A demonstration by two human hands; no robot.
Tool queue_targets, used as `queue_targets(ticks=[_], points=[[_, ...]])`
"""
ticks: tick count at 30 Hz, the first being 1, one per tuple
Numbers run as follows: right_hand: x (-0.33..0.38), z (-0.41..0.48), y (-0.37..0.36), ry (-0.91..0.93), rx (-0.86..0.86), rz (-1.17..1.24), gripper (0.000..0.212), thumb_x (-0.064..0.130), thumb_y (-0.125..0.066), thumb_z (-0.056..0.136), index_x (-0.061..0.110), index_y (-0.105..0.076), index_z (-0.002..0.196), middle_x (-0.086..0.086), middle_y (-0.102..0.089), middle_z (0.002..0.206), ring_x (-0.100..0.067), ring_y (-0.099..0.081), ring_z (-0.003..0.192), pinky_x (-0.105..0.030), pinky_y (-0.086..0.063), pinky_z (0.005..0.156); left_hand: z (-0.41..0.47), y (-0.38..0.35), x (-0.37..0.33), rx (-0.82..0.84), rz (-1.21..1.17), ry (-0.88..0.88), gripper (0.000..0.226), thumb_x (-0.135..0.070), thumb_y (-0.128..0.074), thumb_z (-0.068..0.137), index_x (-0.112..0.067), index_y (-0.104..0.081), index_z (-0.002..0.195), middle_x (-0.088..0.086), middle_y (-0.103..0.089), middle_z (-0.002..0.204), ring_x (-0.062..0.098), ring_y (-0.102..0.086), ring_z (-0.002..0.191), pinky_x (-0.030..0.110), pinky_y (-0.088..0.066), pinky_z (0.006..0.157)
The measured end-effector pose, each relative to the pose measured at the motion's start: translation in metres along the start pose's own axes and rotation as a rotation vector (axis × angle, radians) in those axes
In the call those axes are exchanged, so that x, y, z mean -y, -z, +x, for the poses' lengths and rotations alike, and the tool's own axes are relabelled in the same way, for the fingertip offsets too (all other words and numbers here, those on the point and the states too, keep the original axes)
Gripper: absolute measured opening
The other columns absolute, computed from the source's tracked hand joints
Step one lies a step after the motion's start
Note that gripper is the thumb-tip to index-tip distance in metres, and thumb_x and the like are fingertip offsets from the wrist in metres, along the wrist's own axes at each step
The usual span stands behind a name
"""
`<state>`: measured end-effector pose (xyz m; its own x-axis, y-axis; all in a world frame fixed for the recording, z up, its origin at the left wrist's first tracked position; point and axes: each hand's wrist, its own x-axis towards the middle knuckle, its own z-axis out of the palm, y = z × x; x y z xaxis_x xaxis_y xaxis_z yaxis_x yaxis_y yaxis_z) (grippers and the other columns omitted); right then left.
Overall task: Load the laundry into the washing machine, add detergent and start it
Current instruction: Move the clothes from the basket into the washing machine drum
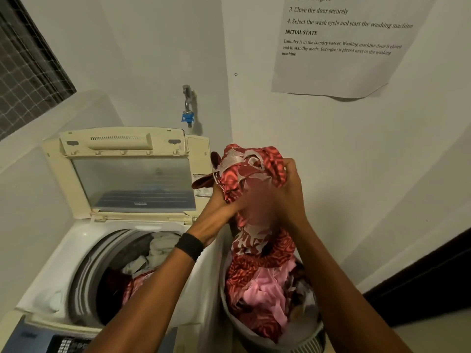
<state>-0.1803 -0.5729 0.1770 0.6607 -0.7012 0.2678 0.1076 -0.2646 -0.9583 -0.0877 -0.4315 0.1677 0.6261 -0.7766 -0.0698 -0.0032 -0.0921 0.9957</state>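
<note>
Currently, a red garment (248,171) is gripped by the left hand (218,200) and right hand (289,184) above the laundry basket (257,338), beside the washing machine (76,240).

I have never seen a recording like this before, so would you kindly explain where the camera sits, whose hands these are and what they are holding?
There is no robot here. One camera worn on a person's head looks forward and down, so the two arms coming in from below are the wearer's own. The left hand, with a dark wristband, and the right hand both grip a red patterned garment, held above a laundry basket that holds more laundry. To the left stands a top-loading washing machine with its lid up, and some clothes already lie in the drum. A printed instruction sheet hangs on the wall.
</note>
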Motion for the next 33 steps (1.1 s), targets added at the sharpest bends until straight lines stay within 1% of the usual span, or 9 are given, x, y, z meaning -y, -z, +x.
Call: queue_targets(ticks=[6, 10, 12, 14, 17, 22, 27, 31, 33], points=[[0.007, -0.011, 0.019, 0.106, 0.421, 0.033, 0.047, 0.000, -0.054, 0.100, 0.012, -0.053, 0.146, -0.001, -0.063, 0.140, -0.019, -0.059, 0.131, -0.041, -0.048, 0.111, 0.012, -0.010, 0.001, -0.336, -0.357, -0.010, 0.058, -0.027, -0.084, 0.081, -0.014, -0.063, 0.133, 0.009, -0.074, 0.121, 0.026, -0.072, 0.111, 0.053, -0.054, 0.104], [-0.025, -0.036, 0.023, 0.282, 0.047, -0.201, 0.055, 0.029, -0.073, 0.090, 0.020, -0.058, 0.142, 0.005, -0.056, 0.145, -0.019, -0.049, 0.137, -0.046, -0.045, 0.110, 0.018, -0.013, 0.001, -0.399, -0.405, -0.001, 0.055, -0.025, -0.083, 0.079, -0.011, -0.066, 0.130, 0.012, -0.075, 0.119, 0.030, -0.072, 0.110, 0.054, -0.055, 0.101], [-0.053, -0.051, 0.021, 0.110, -0.087, -0.224, 0.082, 0.053, -0.081, 0.077, 0.032, -0.046, 0.149, 0.008, -0.039, 0.156, -0.016, -0.037, 0.145, -0.039, -0.037, 0.115, 0.021, -0.014, 0.000, -0.402, -0.433, -0.008, 0.049, -0.021, -0.081, 0.083, -0.010, -0.067, 0.128, 0.012, -0.074, 0.119, 0.031, -0.072, 0.110, 0.053, -0.055, 0.101], [-0.080, -0.065, 0.014, -0.211, 0.082, -0.133, 0.114, 0.063, -0.088, 0.065, 0.044, -0.023, 0.157, 0.013, -0.033, 0.161, -0.012, -0.037, 0.146, -0.037, -0.036, 0.115, 0.023, -0.013, 0.001, -0.403, -0.436, -0.013, 0.048, -0.020, -0.080, 0.083, -0.011, -0.067, 0.129, 0.012, -0.075, 0.119, 0.031, -0.073, 0.109, 0.054, -0.055, 0.101], [-0.105, -0.081, 0.002, -0.399, 0.409, -0.213, 0.075, 0.057, -0.086, 0.074, 0.037, -0.051, 0.137, 0.007, -0.066, 0.130, -0.015, -0.065, 0.119, -0.045, -0.053, 0.104, 0.023, -0.010, 0.004, -0.399, -0.366, -0.012, 0.059, -0.025, -0.084, 0.079, -0.014, -0.063, 0.132, 0.008, -0.075, 0.119, 0.027, -0.073, 0.110, 0.052, -0.056, 0.101], [-0.066, -0.062, 0.023, -0.218, 0.488, -0.482, 0.026, 0.028, -0.075, 0.090, 0.013, -0.072, 0.110, -0.004, -0.074, 0.106, -0.017, -0.070, 0.096, -0.042, -0.057, 0.091, 0.024, 0.005, 0.012, -0.479, -0.242, -0.012, 0.091, -0.046, -0.091, 0.061, -0.022, -0.055, 0.141, 0.000, -0.072, 0.126, 0.018, -0.070, 0.115, 0.049, -0.054, 0.103], [0.040, -0.033, 0.063, 0.142, 0.150, -0.387, 0.036, 0.035, -0.081, 0.071, 0.021, -0.080, 0.104, 0.013, -0.077, 0.094, -0.001, -0.071, 0.087, -0.021, -0.054, 0.080, 0.012, 0.010, 0.020, -0.539, -0.059, 0.000, 0.079, -0.039, -0.089, 0.067, -0.024, -0.047, 0.132, -0.005, -0.064, 0.122, 0.012, -0.063, 0.110, 0.041, -0.049, 0.107], [0.049, -0.011, 0.039, 0.210, -0.173, -0.284, 0.025, 0.036, -0.079, 0.074, 0.021, -0.076, 0.094, 0.003, -0.074, 0.091, -0.018, -0.067, 0.088, -0.034, -0.053, 0.082, 0.016, 0.000, 0.030, -0.410, 0.018, 0.004, 0.105, -0.067, -0.088, 0.056, -0.021, -0.047, 0.141, 0.001, -0.063, 0.132, 0.021, -0.062, 0.122, 0.045, -0.048, 0.109], [0.034, -0.002, 0.020, 0.127, -0.209, -0.212, 0.022, 0.037, -0.078, 0.078, 0.023, -0.071, 0.094, 0.004, -0.071, 0.091, -0.019, -0.066, 0.090, -0.041, -0.054, 0.084, 0.010, -0.002, 0.022, -0.267, 0.054, 0.024, 0.090, -0.057, -0.086, 0.073, -0.021, -0.044, 0.145, 0.006, -0.062, 0.135, 0.030, -0.060, 0.127, 0.049, -0.050, 0.106]])
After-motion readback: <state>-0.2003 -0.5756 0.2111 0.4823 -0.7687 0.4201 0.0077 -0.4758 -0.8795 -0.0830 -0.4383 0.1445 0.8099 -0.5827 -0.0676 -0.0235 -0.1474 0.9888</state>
